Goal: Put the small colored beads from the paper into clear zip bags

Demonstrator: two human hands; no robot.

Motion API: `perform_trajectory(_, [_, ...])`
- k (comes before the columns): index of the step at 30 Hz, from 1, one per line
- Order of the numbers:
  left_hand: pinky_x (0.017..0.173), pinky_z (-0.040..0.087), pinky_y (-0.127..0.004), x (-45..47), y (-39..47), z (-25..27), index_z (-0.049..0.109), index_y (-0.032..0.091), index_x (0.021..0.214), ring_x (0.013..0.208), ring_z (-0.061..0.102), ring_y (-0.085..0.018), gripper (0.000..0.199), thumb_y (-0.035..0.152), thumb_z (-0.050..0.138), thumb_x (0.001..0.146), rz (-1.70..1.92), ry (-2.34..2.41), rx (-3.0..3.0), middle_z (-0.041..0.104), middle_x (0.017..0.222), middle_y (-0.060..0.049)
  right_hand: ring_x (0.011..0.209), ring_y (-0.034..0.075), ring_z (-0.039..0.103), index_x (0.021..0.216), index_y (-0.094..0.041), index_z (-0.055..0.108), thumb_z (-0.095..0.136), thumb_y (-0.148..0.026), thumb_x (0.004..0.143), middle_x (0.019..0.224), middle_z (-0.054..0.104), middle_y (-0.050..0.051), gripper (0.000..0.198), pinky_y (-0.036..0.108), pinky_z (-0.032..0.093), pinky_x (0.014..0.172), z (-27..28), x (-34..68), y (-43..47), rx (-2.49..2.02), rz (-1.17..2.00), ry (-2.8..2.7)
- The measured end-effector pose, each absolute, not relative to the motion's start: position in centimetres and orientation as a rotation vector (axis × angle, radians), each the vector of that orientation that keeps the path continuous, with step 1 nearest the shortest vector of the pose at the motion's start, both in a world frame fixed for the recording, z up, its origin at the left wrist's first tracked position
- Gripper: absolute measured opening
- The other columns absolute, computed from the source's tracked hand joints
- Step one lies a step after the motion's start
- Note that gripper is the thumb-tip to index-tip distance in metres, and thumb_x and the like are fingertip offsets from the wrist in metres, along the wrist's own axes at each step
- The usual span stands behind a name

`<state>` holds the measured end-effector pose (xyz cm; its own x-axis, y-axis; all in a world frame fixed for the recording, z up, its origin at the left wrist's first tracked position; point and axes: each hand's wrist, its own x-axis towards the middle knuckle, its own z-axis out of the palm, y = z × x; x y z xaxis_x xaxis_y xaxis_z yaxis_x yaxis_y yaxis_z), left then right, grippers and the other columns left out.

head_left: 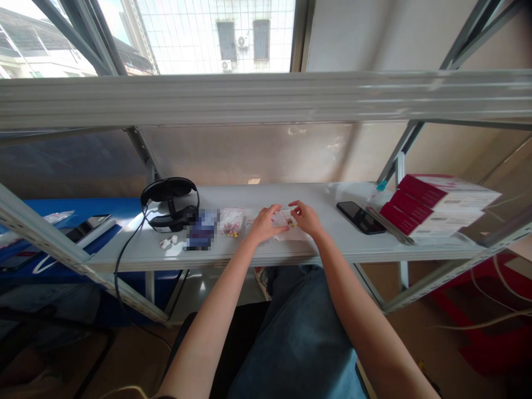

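While left hand [268, 224] spreads and right hand [306, 218] curls, pinch unclear, small pieces [290, 222] lie between them on white sheet [286, 235]. Plastic bag [231, 221], headphones [170, 188] at nine o'clock; phone [361, 217], boxes [432, 208] at three; beam [266, 100] at twelve.

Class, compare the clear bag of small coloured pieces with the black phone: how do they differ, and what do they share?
The clear bag shows reddish and yellow pieces inside; the phone is black. The bag lies left of the left hand, the phone right of the right hand. The phone lies slanted, the bag roughly square to the shelf's front edge. Both rest on the pale shelf, held by neither hand.
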<state>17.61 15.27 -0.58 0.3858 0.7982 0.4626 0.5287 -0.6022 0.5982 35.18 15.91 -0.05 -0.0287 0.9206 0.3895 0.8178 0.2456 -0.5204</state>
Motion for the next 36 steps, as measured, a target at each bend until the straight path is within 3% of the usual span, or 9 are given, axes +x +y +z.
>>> perform_trajectory(8, [0.089, 0.041, -0.035, 17.6, 15.5, -0.8, 0.043, 0.024, 0.121, 0.106, 0.049, -0.021, 0.068, 0.037, 0.073, 0.061, 1.107, 1.131, 2.281, 0.058, 0.111, -0.005, 0.071, 0.015, 0.055, 0.107, -0.020, 0.055, 0.048, -0.018, 0.075, 0.080, 0.064, 0.002, 0.033, 0.027, 0.040, 0.067, 0.4, 33.4, 15.8, -1.398, 0.255, -1.839])
perform_trajectory(18, [0.090, 0.041, -0.036, 17.6, 15.1, -0.6, 0.042, 0.025, 0.121, 0.107, 0.048, -0.022, 0.063, 0.036, 0.070, 0.065, 1.077, 1.197, 2.251, 0.057, 0.110, -0.005, 0.078, 0.016, 0.054, 0.111, -0.024, 0.054, 0.053, -0.015, 0.067, 0.092, 0.067, 0.000, 0.044, 0.028, 0.039, 0.072, -0.1, 35.2, 15.6, -1.560, 0.242, -2.047])
perform_trajectory(36, [0.090, 0.041, -0.035, 17.6, 15.3, -0.8, 0.042, 0.024, 0.121, 0.106, 0.049, -0.021, 0.063, 0.039, 0.069, 0.066, 1.068, 1.187, 2.271, 0.058, 0.109, -0.005, 0.072, 0.014, 0.057, 0.111, -0.020, 0.054, 0.054, -0.012, 0.064, 0.082, 0.066, 0.001, 0.047, 0.023, 0.039, 0.067, 0.4, 34.7, 15.3, -1.530, 0.287, -2.073])
